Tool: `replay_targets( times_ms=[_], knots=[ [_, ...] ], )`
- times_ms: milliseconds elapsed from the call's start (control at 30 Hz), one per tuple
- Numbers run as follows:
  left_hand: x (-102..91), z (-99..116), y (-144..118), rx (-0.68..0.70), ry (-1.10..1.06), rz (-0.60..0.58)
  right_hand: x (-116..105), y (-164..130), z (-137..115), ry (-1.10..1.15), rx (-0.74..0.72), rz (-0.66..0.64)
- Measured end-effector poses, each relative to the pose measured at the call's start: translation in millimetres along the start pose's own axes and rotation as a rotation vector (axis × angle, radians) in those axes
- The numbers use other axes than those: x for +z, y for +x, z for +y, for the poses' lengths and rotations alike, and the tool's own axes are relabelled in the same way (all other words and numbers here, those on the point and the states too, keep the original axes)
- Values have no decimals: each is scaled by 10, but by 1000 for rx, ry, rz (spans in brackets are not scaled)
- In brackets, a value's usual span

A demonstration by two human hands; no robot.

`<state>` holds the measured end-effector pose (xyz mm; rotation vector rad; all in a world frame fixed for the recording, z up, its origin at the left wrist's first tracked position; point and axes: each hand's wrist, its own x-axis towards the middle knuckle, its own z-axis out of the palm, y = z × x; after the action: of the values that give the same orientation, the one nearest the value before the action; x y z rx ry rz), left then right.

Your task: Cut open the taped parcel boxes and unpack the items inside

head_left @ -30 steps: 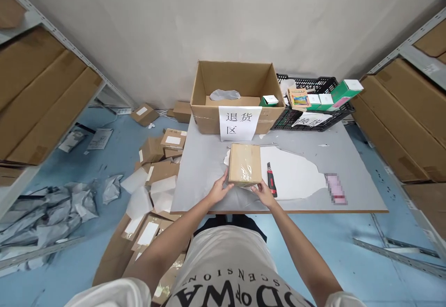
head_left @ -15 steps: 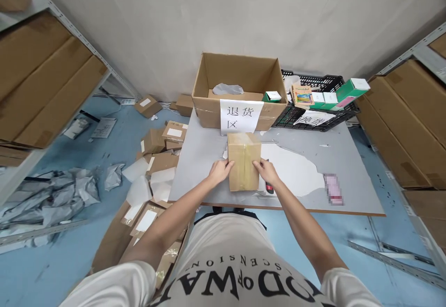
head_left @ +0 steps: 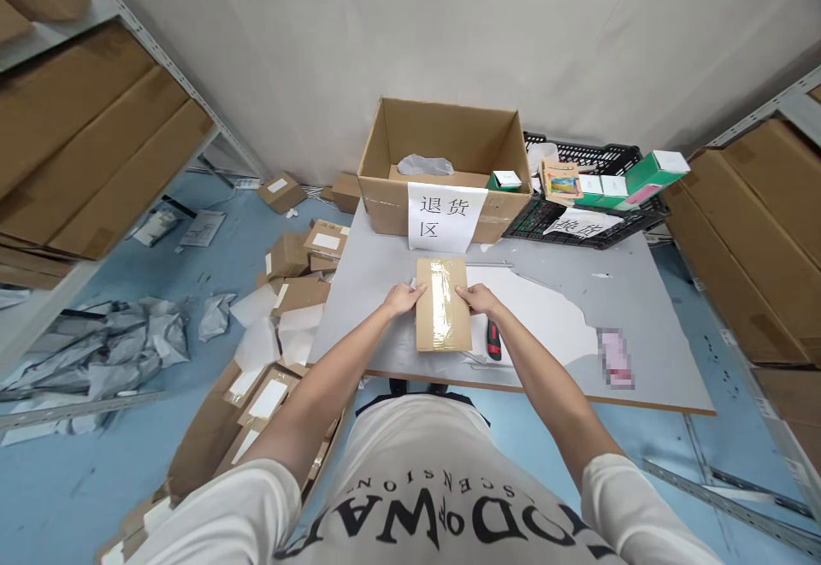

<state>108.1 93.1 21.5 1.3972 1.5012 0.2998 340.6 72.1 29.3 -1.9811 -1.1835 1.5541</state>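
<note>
Between my two hands is a small brown cardboard box (head_left: 457, 313), with shiny clear tape running down its visible face. My left hand (head_left: 404, 299) grips its left edge, thumb on the near face. On the opposite edge, my right hand (head_left: 480, 298) holds it the same way. Just right of the box, below my right hand, a red and black box cutter (head_left: 493, 339) lies on a torn white sheet (head_left: 545, 308). Behind the held box stands a large open carton (head_left: 385, 206) with a paper sign (head_left: 445, 216) on its front.
A black plastic crate (head_left: 558, 230) with green-and-white boxes stands at the table's (head_left: 667, 360) back right. A blurred pink item (head_left: 616, 358) lies on the right. Taped parcels (head_left: 269, 398) are heaped on the floor at left, near grey plastic bags (head_left: 128, 347). Shelves with cartons flank both sides.
The cardboard box has been turned in my hands, so a different face with shiny tape now shows. The box cutter is more fully visible. My view has shifted slightly.
</note>
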Motion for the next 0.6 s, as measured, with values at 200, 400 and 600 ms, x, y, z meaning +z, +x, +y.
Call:
replay_targets(
  times_ms=[200, 400, 600],
  knots=[
    [9, -41, 16, -49, -114, -41, -34, 87, 63, 91, 35, 9],
    [201, -286, -312, 23, -562, -148, 113, -257, 402, 518, -88, -77],
    [560, -487, -534, 166, -774, -161, 530, -540, 764, 682, -237, 6]
  ],
)
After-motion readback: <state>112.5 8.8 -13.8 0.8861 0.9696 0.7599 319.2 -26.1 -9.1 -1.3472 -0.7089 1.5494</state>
